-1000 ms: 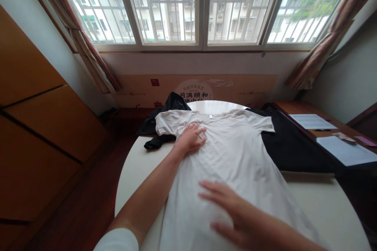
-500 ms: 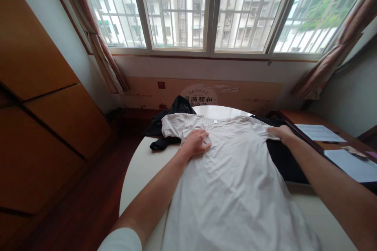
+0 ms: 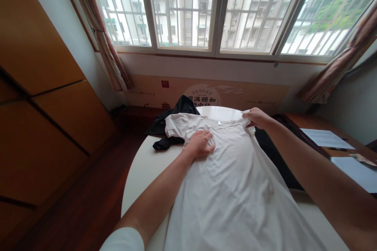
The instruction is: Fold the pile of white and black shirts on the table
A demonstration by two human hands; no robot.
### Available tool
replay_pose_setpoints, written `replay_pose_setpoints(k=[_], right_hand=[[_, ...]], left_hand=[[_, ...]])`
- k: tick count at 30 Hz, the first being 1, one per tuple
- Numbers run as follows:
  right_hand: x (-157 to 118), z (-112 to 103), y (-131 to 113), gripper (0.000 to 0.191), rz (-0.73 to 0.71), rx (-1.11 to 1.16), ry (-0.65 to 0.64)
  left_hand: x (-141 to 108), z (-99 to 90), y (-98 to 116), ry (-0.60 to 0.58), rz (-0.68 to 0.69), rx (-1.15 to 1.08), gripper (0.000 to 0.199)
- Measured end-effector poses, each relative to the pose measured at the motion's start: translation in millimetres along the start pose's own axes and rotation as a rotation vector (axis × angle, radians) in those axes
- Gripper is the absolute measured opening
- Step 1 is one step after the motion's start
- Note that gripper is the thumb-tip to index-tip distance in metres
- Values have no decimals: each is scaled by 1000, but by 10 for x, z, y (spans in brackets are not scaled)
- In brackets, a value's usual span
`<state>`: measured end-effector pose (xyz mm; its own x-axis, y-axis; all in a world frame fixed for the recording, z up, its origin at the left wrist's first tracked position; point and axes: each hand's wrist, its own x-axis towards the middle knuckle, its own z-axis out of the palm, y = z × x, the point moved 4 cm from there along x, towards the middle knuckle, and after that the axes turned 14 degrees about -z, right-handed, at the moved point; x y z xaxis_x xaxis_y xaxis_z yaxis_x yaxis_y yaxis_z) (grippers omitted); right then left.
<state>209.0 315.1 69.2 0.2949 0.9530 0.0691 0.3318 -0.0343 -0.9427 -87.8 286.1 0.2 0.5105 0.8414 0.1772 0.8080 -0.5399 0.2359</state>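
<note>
A white short-sleeved T-shirt (image 3: pixel 232 188) lies spread on a round white table (image 3: pixel 141 172), its collar at the far side. My left hand (image 3: pixel 200 144) rests flat on the chest, holding nothing. My right hand (image 3: pixel 257 117) pinches the shirt's far right shoulder and sleeve, lifting the cloth in toward the collar. The shirt's left sleeve (image 3: pixel 176 123) lies flat. A black garment (image 3: pixel 179 115) sits under the shirt's far left, and more black cloth (image 3: pixel 273 153) shows at its right side.
A wooden desk (image 3: pixel 312 123) with papers (image 3: pixel 325 138) stands to the right of the table. A tall wooden wardrobe (image 3: pixel 44 86) lines the left side above a dark wood floor (image 3: pixel 88 180). A barred window (image 3: pixel 182 11) and a printed wall poster (image 3: pixel 203 94) face me.
My right hand has moved from the shirt's lower body up to its right sleeve, then gripped it and pulled it inward toward the collar. My left hand has stayed on the chest.
</note>
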Motion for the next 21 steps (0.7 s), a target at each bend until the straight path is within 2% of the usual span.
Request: replay_pose_setpoints(k=[3, 6, 9, 11, 14, 17, 19, 21], right_hand=[[98, 461, -11, 20, 8, 0, -68], [98, 827, 59, 20, 16, 12, -114], [6, 1049, 142, 21, 38, 70, -165], [-80, 1102, 160, 23, 35, 133, -201], [-242, 995, 114, 24, -6, 216, -225], [-543, 641, 25, 26, -99, 226, -215], [-894, 318, -15, 33, -218, 165, -214], [-1381, 6, 66, 46, -233, 11, -248]], left_hand=[[-10, 24, -15, -8, -4, 5, 58], [-27, 36, -19, -16, -4, 2, 57], [-49, 23, -10, -18, 6, -6, 56], [-59, 13, -7, -21, 10, -14, 55], [-58, 19, -18, -34, 9, -35, 58], [-40, 43, -47, -50, -22, -57, 72], [-28, 51, -56, -51, -34, -69, 81], [-19, 48, -46, -57, -15, -76, 81]])
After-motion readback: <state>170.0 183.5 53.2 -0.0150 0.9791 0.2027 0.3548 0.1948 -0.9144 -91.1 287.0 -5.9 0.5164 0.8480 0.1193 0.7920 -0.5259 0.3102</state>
